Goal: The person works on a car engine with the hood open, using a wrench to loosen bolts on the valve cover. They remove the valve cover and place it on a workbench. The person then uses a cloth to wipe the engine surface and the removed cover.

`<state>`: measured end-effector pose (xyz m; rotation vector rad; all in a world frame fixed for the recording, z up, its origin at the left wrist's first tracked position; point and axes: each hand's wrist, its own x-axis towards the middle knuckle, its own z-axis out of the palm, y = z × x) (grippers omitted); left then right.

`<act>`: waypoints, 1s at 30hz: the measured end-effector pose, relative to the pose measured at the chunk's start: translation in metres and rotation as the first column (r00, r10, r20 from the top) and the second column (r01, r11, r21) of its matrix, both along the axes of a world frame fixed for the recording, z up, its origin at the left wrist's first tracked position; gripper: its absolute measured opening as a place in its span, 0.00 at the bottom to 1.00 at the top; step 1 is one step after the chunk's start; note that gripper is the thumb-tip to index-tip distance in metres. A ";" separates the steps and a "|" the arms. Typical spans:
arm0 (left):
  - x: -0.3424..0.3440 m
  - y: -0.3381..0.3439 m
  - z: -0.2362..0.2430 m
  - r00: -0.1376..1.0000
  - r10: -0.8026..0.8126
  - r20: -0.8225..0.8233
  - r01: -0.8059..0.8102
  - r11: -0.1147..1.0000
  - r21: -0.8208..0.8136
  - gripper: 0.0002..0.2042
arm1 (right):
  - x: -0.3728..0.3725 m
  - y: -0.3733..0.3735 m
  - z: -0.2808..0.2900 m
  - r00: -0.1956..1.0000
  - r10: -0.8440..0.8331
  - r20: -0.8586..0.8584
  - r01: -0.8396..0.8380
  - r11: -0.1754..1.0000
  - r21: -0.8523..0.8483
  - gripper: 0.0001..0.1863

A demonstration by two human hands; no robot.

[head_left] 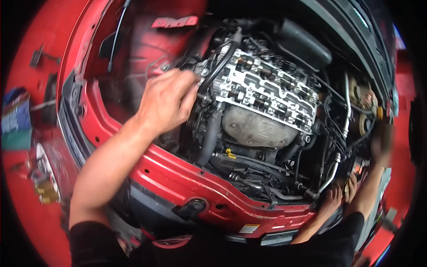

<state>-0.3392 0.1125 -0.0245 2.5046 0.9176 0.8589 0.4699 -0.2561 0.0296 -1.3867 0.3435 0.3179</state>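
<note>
My left hand (pixel 169 98) is closed beside the upper left end of the exposed engine top (pixel 271 93), next to a black hose (pixel 224 64); what its fingers grip is hidden. The bare silver valve assembly sits above a grey metal shield (pixel 258 127). My right hand (pixel 381 144) is smeared by motion at the right edge of the engine bay, so its fingers cannot be made out. A yellow dipstick handle (pixel 230 153) shows below the shield.
Red bodywork (pixel 106 111) frames the bay. A co-worker's hands (pixel 333 198) are low at the right, near metal pipes. A black container (pixel 302 44) sits behind the engine. Parts (pixel 46 180) and a blue-green packet (pixel 15 118) lie at the far left.
</note>
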 end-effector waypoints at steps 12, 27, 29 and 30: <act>0.008 0.000 0.004 0.997 -0.054 -0.058 0.055 0.998 0.012 0.06 | -0.001 -0.074 -0.054 0.988 -0.125 0.094 0.133 0.988 -0.083 0.37; 0.006 0.000 -0.003 0.998 -0.003 -0.056 0.005 0.999 0.034 0.06 | 0.028 -0.069 -0.035 0.977 -0.133 0.168 0.155 0.980 -0.128 0.27; 0.007 0.000 -0.002 0.999 -0.004 -0.052 0.006 0.999 0.039 0.06 | 0.035 -0.062 -0.027 0.975 -0.118 0.187 0.142 0.982 -0.123 0.26; 0.008 0.000 -0.002 0.999 -0.024 -0.048 0.025 0.999 0.036 0.07 | 0.039 -0.057 -0.023 0.975 -0.106 0.197 0.131 0.984 -0.119 0.26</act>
